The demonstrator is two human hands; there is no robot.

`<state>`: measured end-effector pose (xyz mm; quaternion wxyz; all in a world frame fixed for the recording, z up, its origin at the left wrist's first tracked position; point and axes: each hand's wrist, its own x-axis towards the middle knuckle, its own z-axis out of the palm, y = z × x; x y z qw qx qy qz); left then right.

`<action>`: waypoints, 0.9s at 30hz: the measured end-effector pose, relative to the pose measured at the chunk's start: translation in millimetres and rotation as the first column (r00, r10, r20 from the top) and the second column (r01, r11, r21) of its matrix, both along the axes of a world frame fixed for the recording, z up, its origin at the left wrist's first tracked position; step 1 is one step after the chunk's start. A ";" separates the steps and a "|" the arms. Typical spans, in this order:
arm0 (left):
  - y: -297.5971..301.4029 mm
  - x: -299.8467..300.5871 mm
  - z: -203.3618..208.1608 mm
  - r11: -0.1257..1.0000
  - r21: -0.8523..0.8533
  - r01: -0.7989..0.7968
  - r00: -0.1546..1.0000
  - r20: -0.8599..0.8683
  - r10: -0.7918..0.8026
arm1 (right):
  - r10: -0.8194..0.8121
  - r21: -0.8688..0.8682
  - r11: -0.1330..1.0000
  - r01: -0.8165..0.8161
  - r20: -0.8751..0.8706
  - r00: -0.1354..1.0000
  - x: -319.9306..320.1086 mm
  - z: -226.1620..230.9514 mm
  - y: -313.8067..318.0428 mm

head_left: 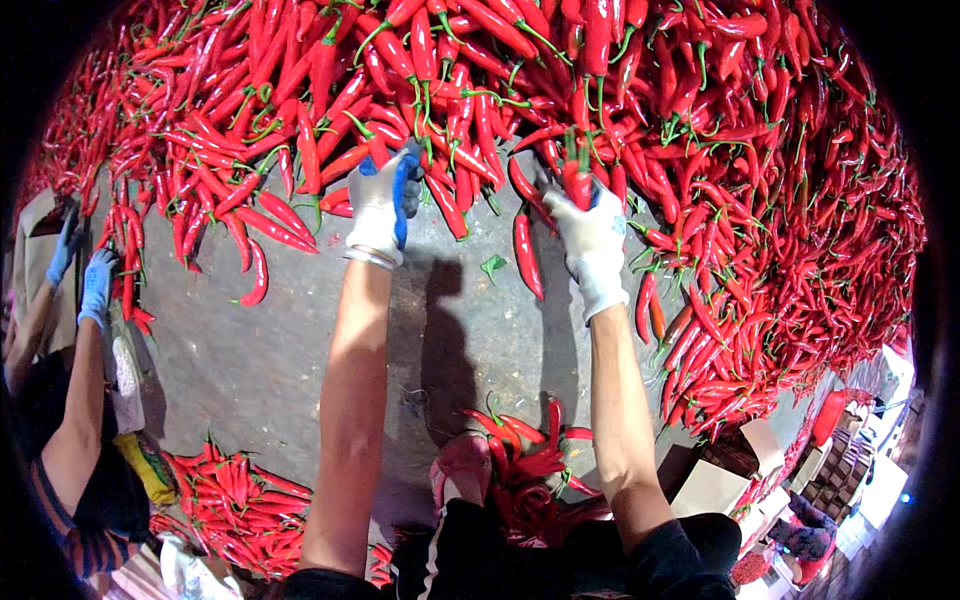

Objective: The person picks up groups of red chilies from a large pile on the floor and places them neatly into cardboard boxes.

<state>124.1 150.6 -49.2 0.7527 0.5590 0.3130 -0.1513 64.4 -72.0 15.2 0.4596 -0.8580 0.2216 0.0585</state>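
Note:
My left hand (380, 205), in a white glove with blue palm, is at the near edge of a big heap of red chili peppers (470, 130). Its fingers are curled among the peppers and stems; what they pinch, if anything, is hidden. To its right, my right hand (590, 235), also in a whitish glove, is closed on a red chili pepper (577, 180) whose green stem points away from me. Between the hands, a single chili pepper (526, 255) lies on the grey surface (480, 330), close to a small green leaf piece (492, 267).
Close to my body lies a small group of chili peppers (535, 450). A pile of sorted-looking peppers (235, 500) sits at lower left. On the far left, another person's blue-gloved hand (97, 285) touches peppers. Cardboard boxes (710, 490) stand at lower right.

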 end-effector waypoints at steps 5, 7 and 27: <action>-15.8 -3.1 1.3 0.976 -0.193 -0.100 0.992 0.062 0.114 | 0.181 -0.506 0.787 -0.354 -0.359 0.916 -25.7 -5.9 -8.9; -21.7 -0.7 0.9 0.965 -0.193 -0.177 0.979 0.064 0.193 | 0.172 -0.382 0.870 -0.311 -0.355 0.919 -35.4 -6.9 -19.6; -6.1 -150.7 9.1 0.902 -0.297 0.315 0.948 0.056 -0.313 | 0.850 -0.506 0.373 -0.778 -0.150 0.505 -66.8 1.8 -63.5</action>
